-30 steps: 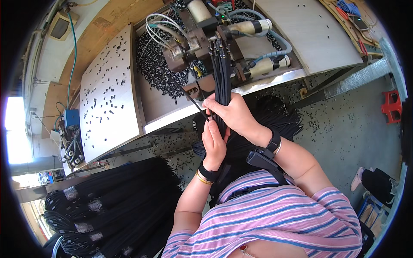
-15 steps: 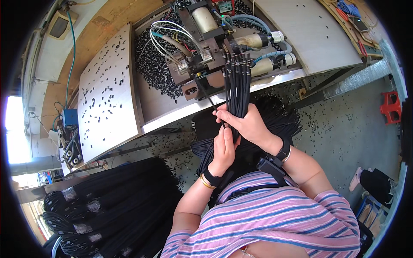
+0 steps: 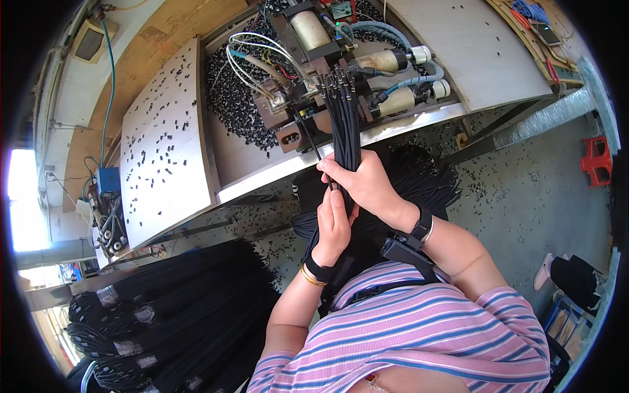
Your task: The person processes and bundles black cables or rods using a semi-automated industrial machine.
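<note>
My right hand (image 3: 368, 182) is wrapped round a bundle of thin black cables (image 3: 343, 121) whose metal-tipped ends point up toward the machine. One single black cable (image 3: 310, 137) stands apart on the bundle's left. It slants from my right thumb and fingertips up to the dark metal block of the bench machine (image 3: 304, 114). Just below, my left hand (image 3: 333, 226) is closed on the lower part of the cables; its fingertips partly hide what they grip. The cables' lower lengths drop behind my hands into a dark heap (image 3: 419, 177) under the bench edge.
Small black bits lie scattered over the metal bench top (image 3: 157, 150) and the floor (image 3: 498, 177). Metal cylinders (image 3: 396, 98) and hoses sit beside the bundle's tips. Tied bundles of black cables (image 3: 177, 308) lie at lower left. A red stool (image 3: 595, 162) stands at right.
Both hands and the cable bundle have shifted slightly left. The bundle's tips moved left and up, closer to the machine's block. The single cable still reaches the block.
</note>
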`<state>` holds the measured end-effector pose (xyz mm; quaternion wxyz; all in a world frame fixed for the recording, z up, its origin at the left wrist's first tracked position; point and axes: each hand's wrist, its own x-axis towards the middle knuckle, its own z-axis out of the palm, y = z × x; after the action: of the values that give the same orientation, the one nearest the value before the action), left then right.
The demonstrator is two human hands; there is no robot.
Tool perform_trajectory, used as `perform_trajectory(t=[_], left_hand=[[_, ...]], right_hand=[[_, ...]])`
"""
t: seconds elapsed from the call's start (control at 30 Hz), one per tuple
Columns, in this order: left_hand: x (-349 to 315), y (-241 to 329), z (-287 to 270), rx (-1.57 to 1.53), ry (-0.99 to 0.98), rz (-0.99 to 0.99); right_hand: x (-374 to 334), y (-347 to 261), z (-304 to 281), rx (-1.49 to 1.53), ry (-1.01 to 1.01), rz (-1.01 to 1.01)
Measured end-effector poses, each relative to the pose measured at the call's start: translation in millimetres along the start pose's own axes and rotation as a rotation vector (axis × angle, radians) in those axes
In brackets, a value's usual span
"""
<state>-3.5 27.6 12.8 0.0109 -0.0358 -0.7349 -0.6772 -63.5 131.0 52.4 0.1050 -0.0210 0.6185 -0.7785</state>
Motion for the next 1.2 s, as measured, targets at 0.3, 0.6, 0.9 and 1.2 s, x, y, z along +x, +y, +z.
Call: perform_trajectory(t=[0.3, 0.6, 0.9, 1.2], left_hand=[[2.7, -2.0, 0.2, -0.052, -0.003, -0.009], [-11.3, -7.7, -8.8, 0.203, -0.03, 0.094], [-105.8, -37.6, -57.4, 0.796, 0.048, 0.019], [-133.7, -76.1, -81.0, 0.858, -0.088, -0.413]], right_hand=[[0.8, -0.4, -2.4, -0.021, -0.01, 0.004], [-13.2, -13.4, -19.9, -0.036, -0.134, 0.101], [-86.1, 43.2, -109.2, -0.156, 0.249, -0.035], [-105.0, 62.7, -115.4, -0.556, -0.472, -0.062]])
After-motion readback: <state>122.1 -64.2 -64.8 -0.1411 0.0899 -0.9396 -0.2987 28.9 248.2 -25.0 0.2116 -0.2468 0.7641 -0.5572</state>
